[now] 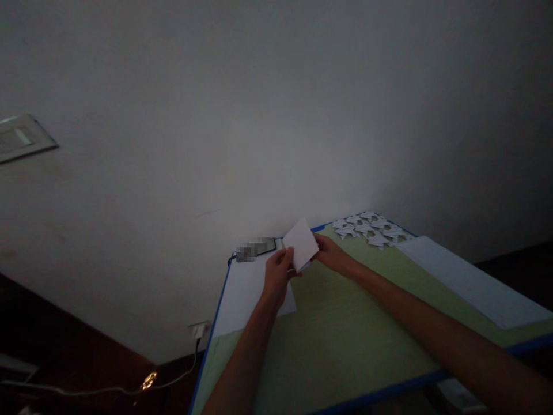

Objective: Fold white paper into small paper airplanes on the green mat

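Note:
A piece of folded white paper (301,243) is held up above the table between my two hands. My left hand (279,270) pinches its lower left edge, thumb on the near face. At the right edge, my right hand (327,251) grips the same paper, its fingers partly hidden behind it. Layers show at the paper's lower corner, so it is folded. Beneath my left hand lies a flat white sheet (242,294) on the left of the table.
The green table (345,334) has a blue edge and stands against a wall. Several folded paper shapes (371,227) lie at the far right corner. White sheets (466,282) rest along the right side. A dark-framed, partly blurred object (265,248) sits at the back left. A cable runs from a wall socket (199,329).

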`<state>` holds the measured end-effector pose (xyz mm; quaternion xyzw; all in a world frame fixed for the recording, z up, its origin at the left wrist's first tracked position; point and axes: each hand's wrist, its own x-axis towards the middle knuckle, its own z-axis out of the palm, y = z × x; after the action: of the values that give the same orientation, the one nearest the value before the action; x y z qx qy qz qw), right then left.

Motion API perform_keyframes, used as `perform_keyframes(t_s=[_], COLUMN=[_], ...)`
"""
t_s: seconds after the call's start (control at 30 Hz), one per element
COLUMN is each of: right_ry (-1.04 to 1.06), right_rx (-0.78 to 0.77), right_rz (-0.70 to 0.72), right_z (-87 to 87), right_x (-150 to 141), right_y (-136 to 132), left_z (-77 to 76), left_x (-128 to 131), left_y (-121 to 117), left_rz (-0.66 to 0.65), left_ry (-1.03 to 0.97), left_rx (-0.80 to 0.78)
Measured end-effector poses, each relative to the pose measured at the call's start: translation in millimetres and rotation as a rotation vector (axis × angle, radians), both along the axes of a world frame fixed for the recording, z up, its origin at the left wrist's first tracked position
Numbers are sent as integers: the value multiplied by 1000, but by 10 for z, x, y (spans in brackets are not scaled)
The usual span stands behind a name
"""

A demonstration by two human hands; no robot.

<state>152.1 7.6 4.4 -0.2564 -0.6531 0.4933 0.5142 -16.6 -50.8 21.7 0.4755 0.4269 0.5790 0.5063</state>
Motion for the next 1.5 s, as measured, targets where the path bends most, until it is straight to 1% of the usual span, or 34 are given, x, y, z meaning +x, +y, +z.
perform_keyframes(t_s=[0.13,0.23,0.3,0.37,0.47,0.5,0.53,0.6,0.7,0.77,0.83,0.9,1.0,1.1,1.2,1.4,1.5], right_ry=[20,30,19,25,105,132,145,109,-66,-169,-236,-283,-311,-325,-333,-324,-324], right_rx=[18,52,50,-32,-225,-249,-231,-84,224,372,472,540,626,713,769,878,901], right_rz=[-6,-27,-35,-4,105,125,116,6,-210,-270,-288,-299,-322,-338,-362,-427,-443], right_z=[3,55,107,158,223,241,260,295,336,344,334,309,270,252,248,235,237], right_x=[-6,2,18,40,86,106,128,172,215,212,188,155,118,106,101,78,72], right_y=[2,-41,-81,-112,-125,-125,-128,-148,-210,-248,-263,-256,-232,-225,-237,-251,-252], left_z=[-12,0,11,16,14,12,12,13,8,-9,-37,-66,-86,-69,-40,-7,-3], left_x=[5,8,2,-15,-58,-74,-90,-116,-134,-133,-128,-121,-114,-106,-93,-70,-68], left_y=[11,-1,-4,6,46,60,72,85,79,74,75,82,86,76,60,29,19], left_rz=[-9,-10,12,59,142,174,208,257,281,275,254,246,310,363,388,416,415], left_ry=[-20,-14,17,59,116,150,197,325,519,603,652,684,749,788,780,780,778], left_rx=[2,15,31,57,135,174,221,324,472,542,578,610,719,826,887,930,933])
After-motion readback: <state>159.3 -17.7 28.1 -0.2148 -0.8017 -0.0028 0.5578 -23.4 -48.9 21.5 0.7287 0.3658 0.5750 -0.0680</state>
